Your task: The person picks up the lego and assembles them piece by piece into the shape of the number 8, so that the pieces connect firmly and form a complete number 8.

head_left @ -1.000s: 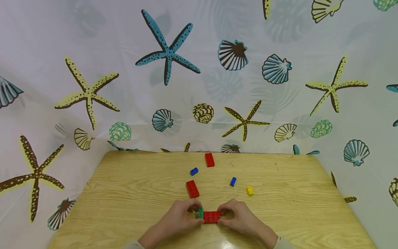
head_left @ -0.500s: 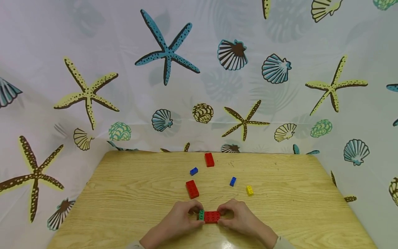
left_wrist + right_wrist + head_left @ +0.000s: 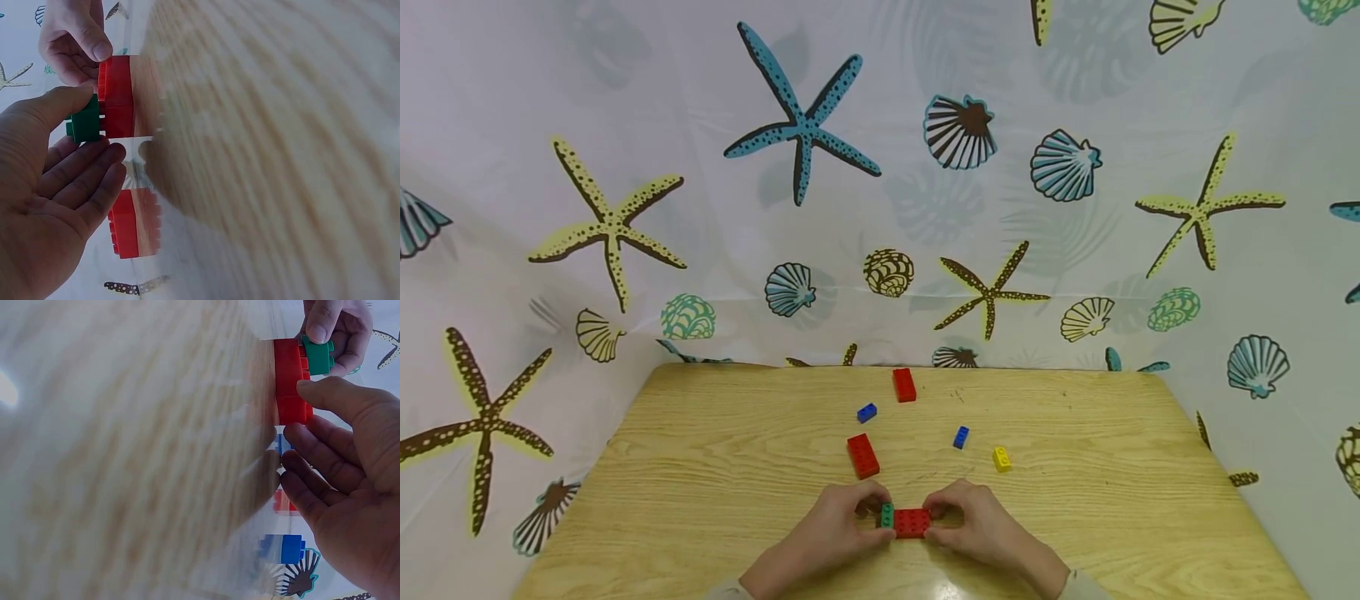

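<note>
- Head view: red brick (image 3: 912, 522) on table (image 3: 700, 467), near edge; green brick (image 3: 887, 515) on its left end.
- Left hand (image 3: 831, 533) pinches green brick; right hand (image 3: 981, 529) grips red brick's end.
- Likely light, rigid, smooth plastic; hold by side walls.

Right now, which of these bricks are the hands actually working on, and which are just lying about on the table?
In hand:
green brick, held by left hand
red brick, held by right hand

Lying about:
second red brick
far red brick
two blue bricks
yellow brick
</note>
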{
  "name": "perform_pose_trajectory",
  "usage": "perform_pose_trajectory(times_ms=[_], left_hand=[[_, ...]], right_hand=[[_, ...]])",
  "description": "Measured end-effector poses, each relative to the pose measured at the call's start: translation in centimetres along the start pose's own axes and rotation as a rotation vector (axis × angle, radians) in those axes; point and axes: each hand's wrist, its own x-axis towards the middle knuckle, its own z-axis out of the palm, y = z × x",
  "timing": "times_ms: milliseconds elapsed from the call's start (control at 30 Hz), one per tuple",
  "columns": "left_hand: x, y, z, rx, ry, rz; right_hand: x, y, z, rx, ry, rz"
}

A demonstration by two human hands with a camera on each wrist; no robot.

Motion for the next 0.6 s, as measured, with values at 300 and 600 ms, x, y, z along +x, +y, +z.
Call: perform_pose_trajectory(times_ms=[300,600], left_hand=[[0.20,0.12,0.13,0.008,0.000,-0.006],[0.13,0.22,0.08,-0.023,-0.006,-0.011]], right_hand=[[0.07,0.09,-0.02,0.005,0.000,0.003],[0.15,0.05,0.04,-0.007,0.000,0.007]])
